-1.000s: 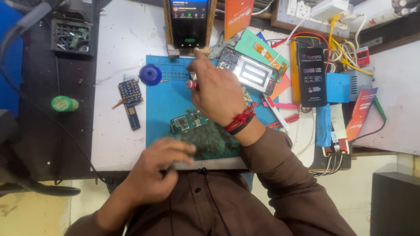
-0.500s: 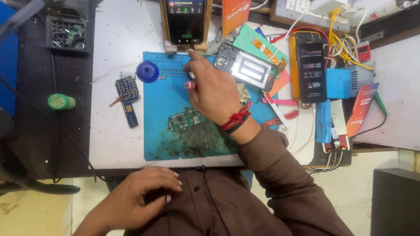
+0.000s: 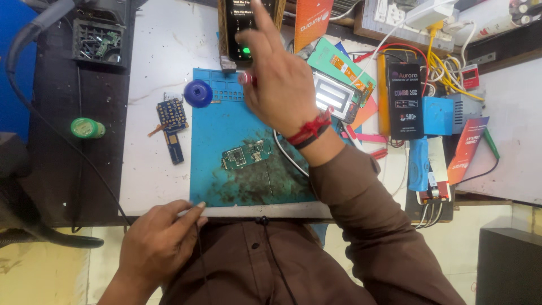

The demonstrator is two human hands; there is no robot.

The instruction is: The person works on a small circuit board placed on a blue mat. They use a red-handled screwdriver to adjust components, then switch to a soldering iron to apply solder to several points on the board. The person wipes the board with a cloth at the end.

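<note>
Reaching up with the right hand (image 3: 282, 85), index finger extended and touching the phone (image 3: 248, 28) propped upright at the bench's far edge, nothing pinched, while the left hand (image 3: 158, 243), loosely curled and empty, is resting at the near edge.

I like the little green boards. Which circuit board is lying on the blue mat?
The green circuit board lies on the blue mat. The blue circuit board lies off it, on the white table to the mat's left.

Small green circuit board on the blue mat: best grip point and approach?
Pinch the green circuit board across its short width, on the bare long edges, coming from above. It lies flat and slightly tilted on the blue mat, components up, with free space all round.
</note>
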